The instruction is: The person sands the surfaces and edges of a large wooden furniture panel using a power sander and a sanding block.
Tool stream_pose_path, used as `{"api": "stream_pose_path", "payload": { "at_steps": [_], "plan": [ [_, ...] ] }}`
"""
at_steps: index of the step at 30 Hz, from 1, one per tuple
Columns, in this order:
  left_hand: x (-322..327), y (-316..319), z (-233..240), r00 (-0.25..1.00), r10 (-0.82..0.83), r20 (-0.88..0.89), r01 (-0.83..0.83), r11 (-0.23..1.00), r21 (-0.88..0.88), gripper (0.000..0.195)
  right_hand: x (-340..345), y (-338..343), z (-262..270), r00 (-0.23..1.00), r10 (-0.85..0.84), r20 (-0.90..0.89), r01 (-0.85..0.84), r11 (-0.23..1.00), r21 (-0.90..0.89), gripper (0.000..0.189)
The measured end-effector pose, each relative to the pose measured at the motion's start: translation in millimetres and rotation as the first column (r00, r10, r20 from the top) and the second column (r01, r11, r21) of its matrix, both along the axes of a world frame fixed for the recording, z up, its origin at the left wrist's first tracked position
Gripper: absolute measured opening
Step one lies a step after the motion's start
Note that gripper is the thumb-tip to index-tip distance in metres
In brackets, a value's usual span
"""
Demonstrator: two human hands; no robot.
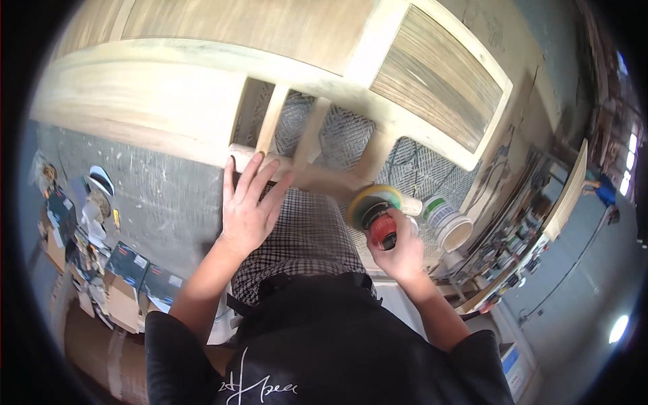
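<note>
My left hand (251,202) lies with its fingers spread on the near rail (215,155) of a pale wooden frame. The fingertips touch the rail by the lower end of a narrow slat (272,119). In my right hand (404,248) is a red and black handheld power sander (380,230). Its round disc (360,200), greenish with a yellow rim, is blurred. The disc is at the right end of the near rail; whether it touches the wood I cannot tell. A rounded wooden end (412,205) shows just beyond the disc.
Beyond the rail stands a larger wooden panel (440,76) with darker inset boards. A white bucket (454,230) stands right of the sander. Cables (416,172) lie on patterned matting (349,134). Boxes (126,266) and clutter lie left. A shelf of small items (516,248) and a distant person (602,190) are right.
</note>
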State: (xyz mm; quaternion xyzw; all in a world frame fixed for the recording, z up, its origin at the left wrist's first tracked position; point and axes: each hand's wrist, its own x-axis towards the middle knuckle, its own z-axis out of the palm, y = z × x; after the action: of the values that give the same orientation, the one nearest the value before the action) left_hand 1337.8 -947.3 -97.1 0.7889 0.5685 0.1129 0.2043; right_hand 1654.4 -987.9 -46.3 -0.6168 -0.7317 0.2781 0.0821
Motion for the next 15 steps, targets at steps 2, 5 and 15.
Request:
{"api": "stream_pose_path", "payload": {
  "at_steps": [2,5,15],
  "plan": [
    [-8.6,-17.9,-5.2,0.994,0.065,0.089,-0.064,0.998,-0.018,0.050,-11.4,8.4,0.7,0.996,0.077,0.033,-0.074,0.994,-0.081,0.069],
    [-25.1,-39.6,-11.3,0.970,0.150,0.189,-0.156,0.988,0.019,0.049,-44.2,12.3,-0.5,0.993,0.011,0.121,0.006,0.990,-0.141,0.069],
    [-113.6,-98.4,-13.9,0.814,0.537,0.220,-0.547,0.837,-0.018,0.043,-168.1,39.9,-5.7,0.910,0.401,0.105,-0.358,0.887,-0.292,0.069]
  ]
}}
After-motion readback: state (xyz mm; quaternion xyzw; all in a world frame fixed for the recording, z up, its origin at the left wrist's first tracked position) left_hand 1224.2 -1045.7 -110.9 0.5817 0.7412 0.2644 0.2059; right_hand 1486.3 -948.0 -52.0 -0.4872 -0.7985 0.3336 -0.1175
